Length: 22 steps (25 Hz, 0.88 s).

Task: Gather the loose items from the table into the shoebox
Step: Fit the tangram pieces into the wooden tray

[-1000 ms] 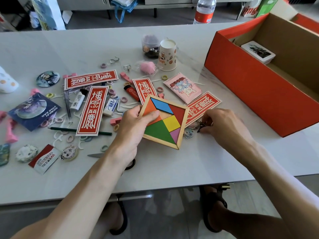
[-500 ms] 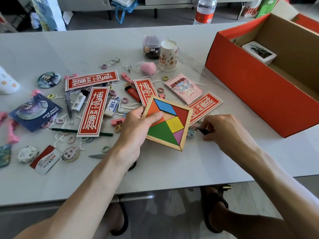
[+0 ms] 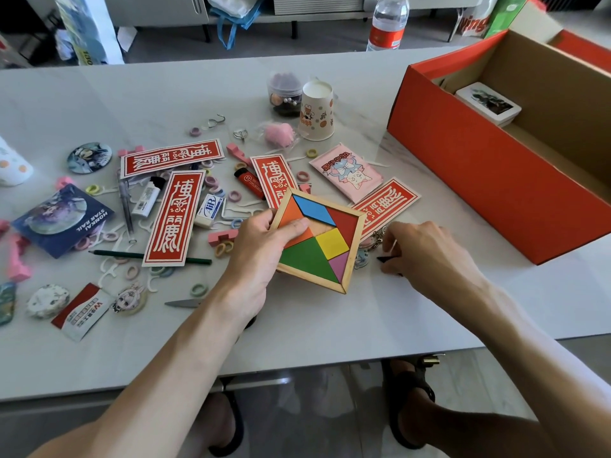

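Note:
My left hand (image 3: 261, 249) grips a wooden tangram puzzle (image 3: 322, 239) by its left corner, thumb on the orange piece, tilted just above the table (image 3: 314, 312). My right hand (image 3: 426, 249) rests on the table to the right of the puzzle, fingers pinched on a small dark piece (image 3: 385, 259) beside a keychain (image 3: 367, 252). The orange shoebox (image 3: 489, 173) stands open at the right with a white card box (image 3: 487, 104) inside.
Red paper strips (image 3: 172, 219), a pink packet (image 3: 347, 171), lighters (image 3: 249, 181), an eraser (image 3: 208, 209), a pencil (image 3: 148, 256), hair rings, badges and a paper cup (image 3: 315, 110) litter the left and centre. A water bottle (image 3: 388, 23) stands at the far edge.
The left hand has lifted and shifted the puzzle slightly right. The right hand has slid right and closed its fingers on the small dark piece.

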Each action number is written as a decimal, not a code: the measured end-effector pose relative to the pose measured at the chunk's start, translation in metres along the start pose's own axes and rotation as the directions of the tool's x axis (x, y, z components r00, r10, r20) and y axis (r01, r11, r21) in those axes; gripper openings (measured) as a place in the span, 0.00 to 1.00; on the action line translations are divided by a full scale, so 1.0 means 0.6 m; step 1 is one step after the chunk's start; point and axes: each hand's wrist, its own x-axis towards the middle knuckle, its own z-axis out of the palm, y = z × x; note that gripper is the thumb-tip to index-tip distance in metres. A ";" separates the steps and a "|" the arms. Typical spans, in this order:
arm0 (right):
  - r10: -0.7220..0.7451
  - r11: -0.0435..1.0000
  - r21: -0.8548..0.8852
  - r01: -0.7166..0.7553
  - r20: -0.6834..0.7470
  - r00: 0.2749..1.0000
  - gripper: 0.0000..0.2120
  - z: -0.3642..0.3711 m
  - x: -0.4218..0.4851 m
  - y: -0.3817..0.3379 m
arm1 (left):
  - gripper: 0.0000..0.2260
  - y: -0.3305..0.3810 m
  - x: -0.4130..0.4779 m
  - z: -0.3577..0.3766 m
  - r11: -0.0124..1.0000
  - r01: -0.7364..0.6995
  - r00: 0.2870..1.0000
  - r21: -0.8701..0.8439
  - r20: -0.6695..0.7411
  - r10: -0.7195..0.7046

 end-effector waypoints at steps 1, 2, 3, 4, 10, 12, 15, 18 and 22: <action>-0.010 0.996 0.084 0.014 -0.049 0.999 0.09 -0.002 0.001 -0.004 | 0.04 0.001 0.000 0.000 1.000 0.002 1.000 0.001 0.002 -0.002; -0.016 0.971 0.237 0.041 -0.105 0.994 0.08 -0.006 0.001 -0.009 | 0.04 0.001 0.000 0.001 1.000 0.004 1.000 0.006 0.002 -0.004; -0.014 0.901 0.428 0.075 -0.145 0.989 0.06 -0.013 0.001 -0.016 | 0.04 0.002 0.001 0.001 1.000 0.005 1.000 0.011 -0.001 -0.005; -0.010 0.793 0.599 0.107 -0.164 0.986 0.06 -0.021 0.000 -0.026 | 0.04 0.002 0.001 0.001 1.000 0.007 1.000 0.011 -0.001 -0.007; -0.154 0.469 0.856 0.218 -0.164 0.974 0.06 -0.048 -0.005 -0.061 | 0.06 0.003 -0.004 0.003 1.000 0.020 0.999 0.009 0.027 -0.020; -0.214 0.475 0.849 0.230 -0.142 0.966 0.09 -0.047 -0.001 -0.069 | 0.06 0.004 -0.007 0.003 1.000 0.025 0.999 0.007 0.028 -0.025; -0.285 0.633 0.717 0.292 -0.135 0.949 0.13 -0.043 0.008 -0.080 | 0.05 0.004 -0.010 0.003 1.000 0.024 0.999 -0.011 0.034 -0.024; -0.287 0.725 0.594 0.350 -0.202 0.937 0.13 -0.036 0.010 -0.089 | 0.05 0.005 -0.012 0.002 1.000 0.018 0.999 -0.021 0.032 -0.018; -0.236 0.718 0.599 0.354 -0.268 0.934 0.10 -0.022 0.007 -0.096 | 0.05 0.004 -0.013 0.000 1.000 0.010 0.999 -0.022 0.042 -0.009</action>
